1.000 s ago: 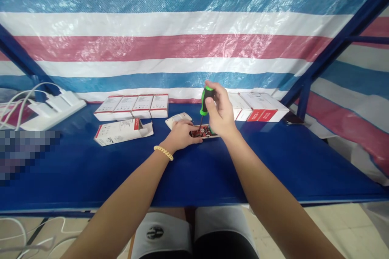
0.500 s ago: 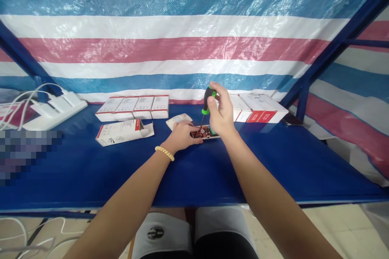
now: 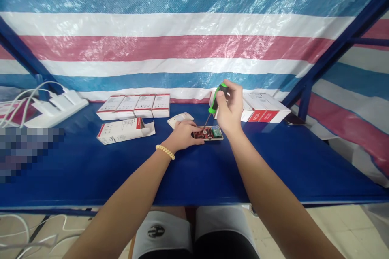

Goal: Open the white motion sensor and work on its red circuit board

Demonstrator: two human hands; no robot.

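My right hand [image 3: 230, 109] is closed round a screwdriver [image 3: 215, 102] with a green and black handle. The tool leans to the right, its tip down on a small open device [image 3: 209, 133] that shows a red circuit board and a green terminal block. My left hand [image 3: 181, 134] presses down on the left end of that device, fingers curled on it. A white cover piece [image 3: 179, 119] lies just behind my left hand on the blue table [image 3: 194, 166].
A row of white and red boxes [image 3: 135, 105] stands at the back left, an opened box [image 3: 124, 130] lies in front of it, and more boxes [image 3: 261, 107] stand at the back right. A white power strip with chargers [image 3: 54, 108] sits far left. Striped tarpaulin hangs behind.
My right hand has shifted to the right and tilted the screwdriver's handle rightward, uncovering the green terminal block. My left hand has stayed on the device.
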